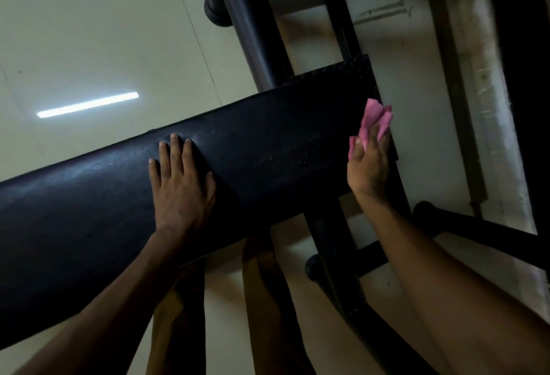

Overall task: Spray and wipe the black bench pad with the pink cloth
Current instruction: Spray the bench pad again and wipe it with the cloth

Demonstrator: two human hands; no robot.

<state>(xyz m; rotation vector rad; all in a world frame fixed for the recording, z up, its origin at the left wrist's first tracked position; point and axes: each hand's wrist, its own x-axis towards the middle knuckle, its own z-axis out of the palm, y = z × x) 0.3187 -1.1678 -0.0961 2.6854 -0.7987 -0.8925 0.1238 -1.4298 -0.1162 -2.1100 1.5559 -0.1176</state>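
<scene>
From the head camera, the black bench pad runs as a wide dark band from the lower left of the frame up toward the centre right, its black steel frame showing beneath and behind it against the pale tiled floor. The left hand lies flat on the pad at mid-frame, fingers spread and holding nothing, apparently just bracing. The right hand is at the pad's right end, edge-on to the camera, fingers folded around the bunched pink cloth, which sticks out above the fingertips. Whether the cloth is pressing on the vinyl or hanging just over it, I cannot tell.

A scatter of fine droplets glints between the two hands, so I'd judge the spraying is done here and wiping is the step in hand. No spray bottle is in view.

To do it well, I'd flatten the cloth under the palm instead of leaving it bunched, start at that right end, and draw long overlapping strokes through the droplets toward the left hand, shifting that hand along so nothing gets skipped.
</scene>
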